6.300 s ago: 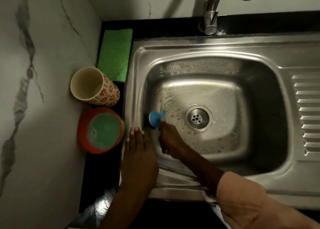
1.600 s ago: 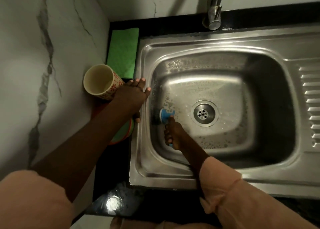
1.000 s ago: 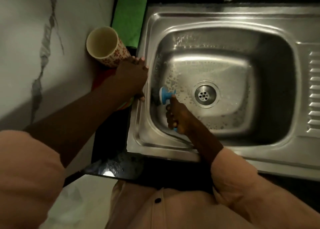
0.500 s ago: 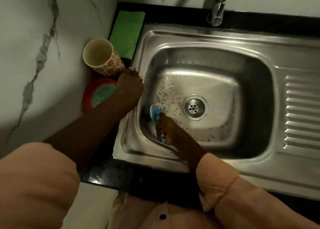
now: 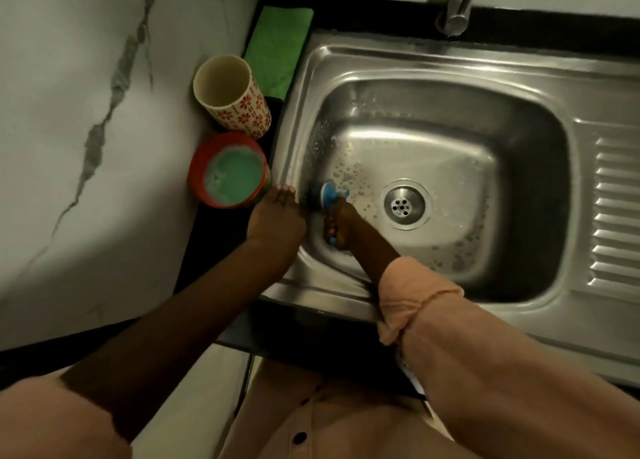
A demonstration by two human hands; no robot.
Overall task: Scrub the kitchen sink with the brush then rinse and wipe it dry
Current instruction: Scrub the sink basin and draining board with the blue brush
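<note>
Sink (image 5: 540, 87), stainless steel, set into a dark counter (image 5: 346, 11), seen from above. We grip the brush (image 5: 329, 193) in our right hand (image 5: 341, 224), fingers curled tight around its blue handle, whose end shows below the fist. The dark bristle head presses against the left inner wall of the basin, just left of the drain (image 5: 403, 205) but apart from it. Suds and droplets cling to the basin floor around the drain and up the left wall. Our left hand (image 5: 275, 217) rests flat on the sink's left rim, fingers straight and held together, fingertips pointing away from us, just beside the brush head. On the counter to the left stand a red container of green paste (image 5: 230, 172), near our left fingertips, and behind it a flower-patterned cup (image 5: 230, 94), tilted against the marble wall (image 5: 86, 112). A folded green cloth (image 5: 278, 48) lies behind the cup, along the sink's edge. The tap (image 5: 455, 6) rises at the back of the sink. A ribbed drainboard (image 5: 614, 212) lies on the right.
</note>
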